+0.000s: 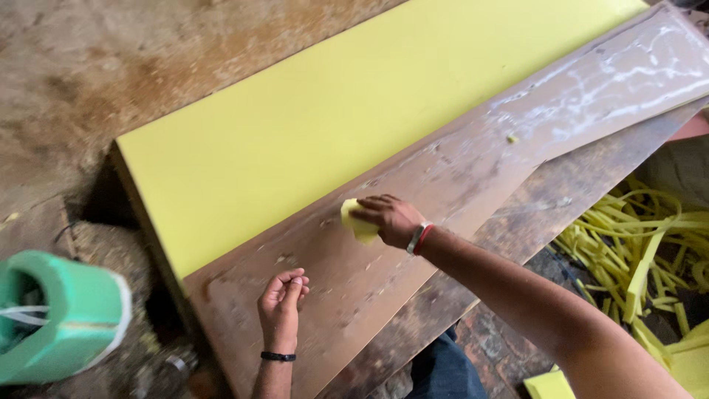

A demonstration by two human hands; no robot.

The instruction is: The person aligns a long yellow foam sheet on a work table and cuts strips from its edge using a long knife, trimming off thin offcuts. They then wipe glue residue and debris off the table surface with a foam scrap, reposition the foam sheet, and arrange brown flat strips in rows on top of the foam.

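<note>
The right hand [391, 219] pinched a small yellow foam scrap [357, 220] against the brown board [384, 273], just beside the big yellow foam sheet [310, 118]. The left hand [281, 304] rested on the board's near part, fingers loosely curled, holding nothing; yellow offcuts [635, 244] lay far right

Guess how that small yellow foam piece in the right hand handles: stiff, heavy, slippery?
The foam piece is probably soft: it looks squashed under the right hand against the brown board. Likely very light, being a small offcut. Probably grippy rather than slippery, given its matte surface.
</note>
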